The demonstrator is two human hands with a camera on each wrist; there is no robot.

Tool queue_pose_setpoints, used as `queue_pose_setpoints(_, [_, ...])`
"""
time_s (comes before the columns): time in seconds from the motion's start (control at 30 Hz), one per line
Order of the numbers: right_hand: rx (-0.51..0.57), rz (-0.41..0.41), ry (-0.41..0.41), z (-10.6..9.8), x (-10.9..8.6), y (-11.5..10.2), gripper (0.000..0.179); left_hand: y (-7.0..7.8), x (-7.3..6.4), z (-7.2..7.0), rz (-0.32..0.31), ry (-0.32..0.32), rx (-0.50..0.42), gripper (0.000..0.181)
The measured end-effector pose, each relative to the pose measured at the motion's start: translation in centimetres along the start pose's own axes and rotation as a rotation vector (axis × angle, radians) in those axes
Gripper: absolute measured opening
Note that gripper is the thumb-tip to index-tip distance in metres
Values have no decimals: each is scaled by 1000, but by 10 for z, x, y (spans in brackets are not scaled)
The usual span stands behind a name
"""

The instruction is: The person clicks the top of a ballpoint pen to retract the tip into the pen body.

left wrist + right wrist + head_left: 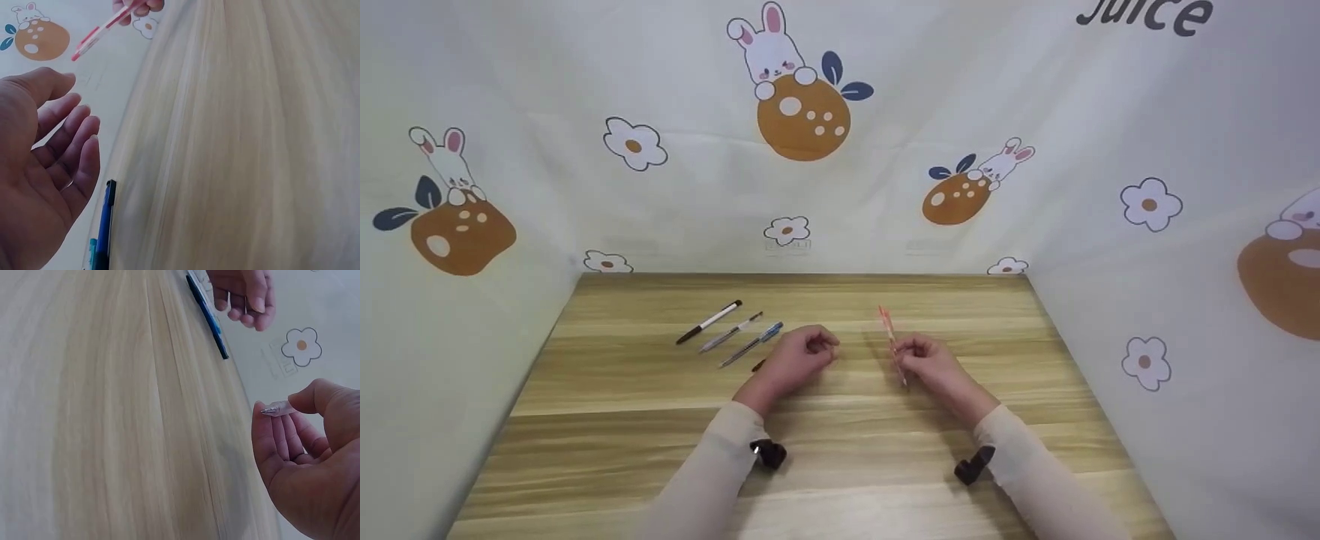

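Observation:
My right hand (936,366) pinches a clear pen with pink-red parts (887,324) between thumb and fingers. The pen stands over the right half of the table, its pink end pointing away. In the right wrist view its metal writing tip (270,410) pokes out past the thumb. My left hand (799,356) hovers over the middle of the table, fingers loosely bent and holding nothing. Just left of it lie a blue clear pen (751,345), a clear pen with a dark end (731,332) and a white pen with black ends (709,322).
A dark pen end (758,365) shows beside the left wrist, the remainder hidden by the arm. The wood-grain table (840,450) is enclosed at back and sides by a pale printed cloth (697,202). Both sleeves carry small black wrist cameras.

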State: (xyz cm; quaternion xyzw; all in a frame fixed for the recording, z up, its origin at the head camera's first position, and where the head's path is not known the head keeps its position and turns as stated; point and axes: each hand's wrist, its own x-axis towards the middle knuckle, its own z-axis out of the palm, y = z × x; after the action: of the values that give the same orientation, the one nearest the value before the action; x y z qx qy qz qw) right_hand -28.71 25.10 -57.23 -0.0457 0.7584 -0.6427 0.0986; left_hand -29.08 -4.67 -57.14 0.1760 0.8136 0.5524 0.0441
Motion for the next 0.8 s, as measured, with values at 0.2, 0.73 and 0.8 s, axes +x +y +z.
queue_pose_setpoints(0.2, [-13, 18, -11, 9, -2, -2, 31, 3, 6, 11, -48, 74, -113, 18])
queue_pose_setpoints(0.73, [0, -16, -69, 32, -3, -8, 31, 10, 18, 25, -45, 141, -228, 26])
queue_pose_setpoints(0.8, [4, -14, -72, 35, -4, -8, 31, 12, 18, 26, -47, 147, -244, 28])
